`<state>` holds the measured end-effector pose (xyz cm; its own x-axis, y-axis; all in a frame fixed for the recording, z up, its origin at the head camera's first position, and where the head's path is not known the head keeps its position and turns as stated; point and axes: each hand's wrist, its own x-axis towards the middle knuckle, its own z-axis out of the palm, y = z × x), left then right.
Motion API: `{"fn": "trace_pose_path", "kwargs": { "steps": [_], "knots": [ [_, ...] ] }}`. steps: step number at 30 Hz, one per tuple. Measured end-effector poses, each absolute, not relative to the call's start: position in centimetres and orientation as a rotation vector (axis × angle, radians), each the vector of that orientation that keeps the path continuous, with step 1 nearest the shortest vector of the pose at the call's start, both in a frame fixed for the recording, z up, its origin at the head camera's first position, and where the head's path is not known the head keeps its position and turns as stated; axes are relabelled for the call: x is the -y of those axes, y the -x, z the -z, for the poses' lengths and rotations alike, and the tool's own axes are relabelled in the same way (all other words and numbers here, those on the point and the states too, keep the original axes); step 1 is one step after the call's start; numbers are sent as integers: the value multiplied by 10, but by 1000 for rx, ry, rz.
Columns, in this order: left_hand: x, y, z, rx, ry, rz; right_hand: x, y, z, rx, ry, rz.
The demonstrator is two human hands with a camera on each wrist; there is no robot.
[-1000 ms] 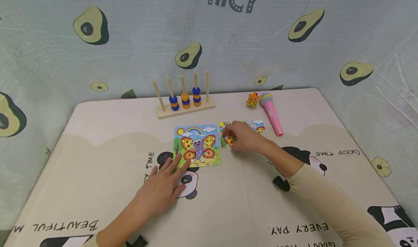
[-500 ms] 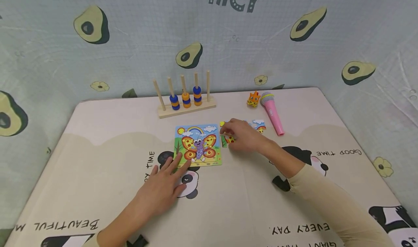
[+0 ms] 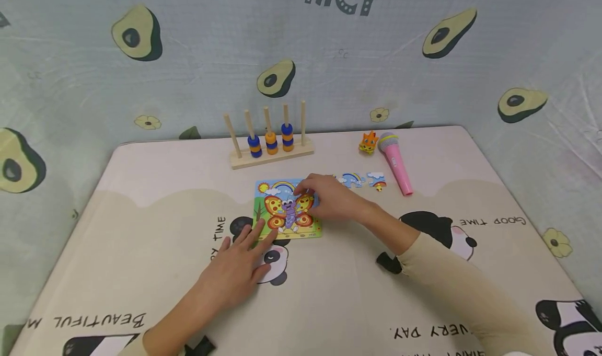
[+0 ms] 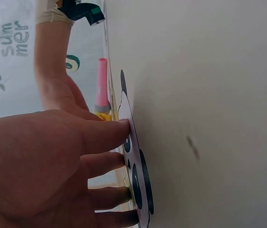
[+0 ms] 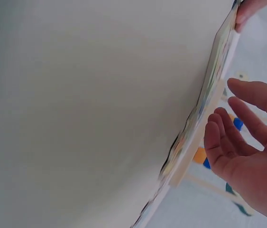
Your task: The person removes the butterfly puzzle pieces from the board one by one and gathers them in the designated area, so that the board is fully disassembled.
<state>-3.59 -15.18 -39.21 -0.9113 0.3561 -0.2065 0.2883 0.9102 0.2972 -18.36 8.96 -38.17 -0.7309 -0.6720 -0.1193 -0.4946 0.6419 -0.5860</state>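
1. The butterfly puzzle (image 3: 284, 212) lies flat on the surface (image 3: 329, 283), with the person's left hand (image 3: 235, 267) at its lower left edge, fingers spread and grasping nothing.
2. The right hand (image 3: 334, 196) is over the puzzle's upper right part. Its fingers are loosely bent, and the right wrist view shows nothing between them, so they look released.
3. The step in hand seems to be work on the puzzle's right side while the left hand steadies it. The next move probably calls for a light, level touch there, so that nothing slides.
4. Right of the puzzle, beyond the right hand, lie a rainbow piece (image 3: 351, 179) and a cloud piece (image 3: 377, 180), both thin, with wavy cut edges; whether card or wood, one cannot tell.
5. Behind the puzzle is a pale wooden stand (image 3: 244, 162) with five upright pegs, three carrying rounded blue and orange beads (image 3: 271, 143).
6. Farther right of the puzzle are a spiky orange toy (image 3: 368, 142) and a tapered pink microphone (image 3: 397, 165), smooth and probably plastic.
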Motion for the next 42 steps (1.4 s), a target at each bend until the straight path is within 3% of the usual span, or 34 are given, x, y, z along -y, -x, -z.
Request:
{"fn": "trace_pose_path", "kwargs": {
  "steps": [14, 42],
  "knots": [
    [150, 35, 393, -2815, -492, -380, -57, 186, 385, -2518, 897, 655],
    [152, 35, 392, -2829, -505, -369, -47, 188, 384, -2513, 920, 616]
  ]
}}
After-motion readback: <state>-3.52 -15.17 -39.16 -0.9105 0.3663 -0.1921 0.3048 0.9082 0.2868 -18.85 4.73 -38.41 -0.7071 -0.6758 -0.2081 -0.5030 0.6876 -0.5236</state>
